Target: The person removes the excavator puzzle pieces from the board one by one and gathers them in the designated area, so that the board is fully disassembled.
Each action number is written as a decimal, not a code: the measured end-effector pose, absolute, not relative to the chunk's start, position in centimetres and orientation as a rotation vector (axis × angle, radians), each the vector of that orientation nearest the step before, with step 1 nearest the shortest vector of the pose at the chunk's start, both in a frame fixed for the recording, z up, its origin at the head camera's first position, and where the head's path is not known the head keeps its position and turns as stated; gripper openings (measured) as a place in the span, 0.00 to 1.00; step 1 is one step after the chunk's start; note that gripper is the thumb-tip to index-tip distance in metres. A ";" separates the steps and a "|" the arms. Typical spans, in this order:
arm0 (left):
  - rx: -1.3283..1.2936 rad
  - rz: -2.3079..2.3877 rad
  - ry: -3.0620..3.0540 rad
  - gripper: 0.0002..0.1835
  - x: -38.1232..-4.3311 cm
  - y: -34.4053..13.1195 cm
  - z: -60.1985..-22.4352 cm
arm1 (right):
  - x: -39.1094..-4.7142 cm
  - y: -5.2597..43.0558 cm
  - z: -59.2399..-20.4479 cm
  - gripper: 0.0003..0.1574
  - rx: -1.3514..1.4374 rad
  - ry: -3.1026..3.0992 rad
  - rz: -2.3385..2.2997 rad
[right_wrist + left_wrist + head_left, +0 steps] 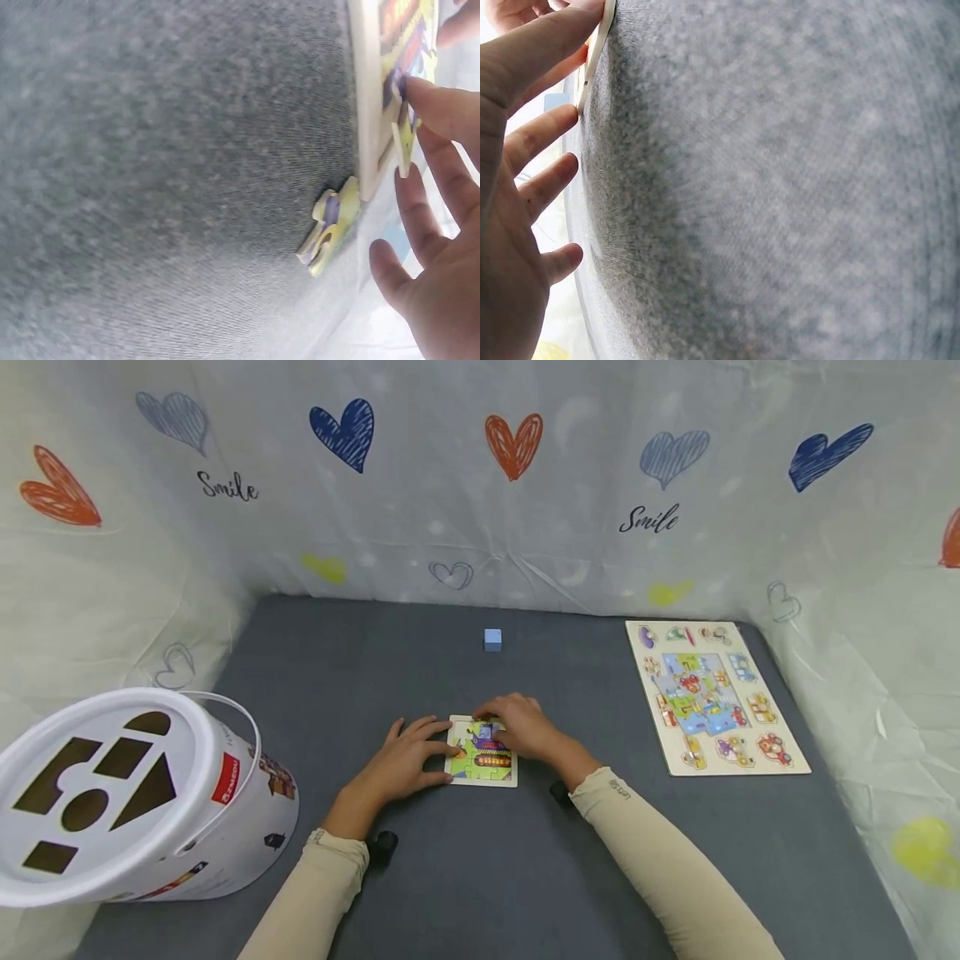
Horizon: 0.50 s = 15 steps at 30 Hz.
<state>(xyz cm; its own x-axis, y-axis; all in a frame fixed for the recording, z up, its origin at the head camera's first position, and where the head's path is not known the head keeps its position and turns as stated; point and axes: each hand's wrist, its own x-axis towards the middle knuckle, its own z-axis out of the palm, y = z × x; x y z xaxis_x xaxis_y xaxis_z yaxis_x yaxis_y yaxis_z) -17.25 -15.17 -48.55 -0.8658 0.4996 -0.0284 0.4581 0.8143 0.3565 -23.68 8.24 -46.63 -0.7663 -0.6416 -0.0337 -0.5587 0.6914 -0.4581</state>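
Observation:
A small square jigsaw puzzle (492, 762) in a pale wooden frame lies on the table, its picture green, purple and red. My left hand (408, 758) is at the frame's left side with fingers spread; thumb and index finger touch the edge. Over the upper right of the puzzle, my right hand (523, 727) pinches a puzzle piece (406, 142) between thumb and fingers. That piece is tilted up from the board in the right wrist view. Loose puzzle pieces (330, 225) in yellow and purple lie on the table beside the frame, hidden behind my right hand in the head view.
A blue block (492, 640) sits farther back. On the right lies a larger wooden puzzle board (651, 739) with picture pieces on it. A white bucket (247, 827) with shaped holes in its lid stands at the left. A printed cloth (442, 518) hangs behind the table.

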 end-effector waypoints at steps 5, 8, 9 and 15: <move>0.753 0.487 2.886 0.24 -17.4 -15.1 -48.7 | -23.9 8.5 -46.8 0.21 -0.925 2.703 -0.688; 0.751 0.478 2.891 0.24 -17.4 -15.1 -48.8 | -24.0 8.6 -46.9 0.20 -0.894 2.690 -0.718; 0.751 0.482 2.890 0.24 -17.5 -15.0 -48.8 | -24.0 8.7 -47.0 0.20 -0.888 2.688 -0.725; 0.740 0.485 2.887 0.24 -17.4 -14.9 -48.8 | -24.0 8.8 -47.1 0.20 -0.918 2.707 -0.719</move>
<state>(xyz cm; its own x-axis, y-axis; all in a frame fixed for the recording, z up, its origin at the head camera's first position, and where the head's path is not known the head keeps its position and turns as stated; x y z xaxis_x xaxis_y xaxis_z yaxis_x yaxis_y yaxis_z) -17.43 -14.90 -48.85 -0.8729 0.4864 -0.0386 0.4471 0.8291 0.3358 -24.01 8.77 -47.07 -0.7891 -0.6137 -0.0270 -0.5195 0.6901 -0.5039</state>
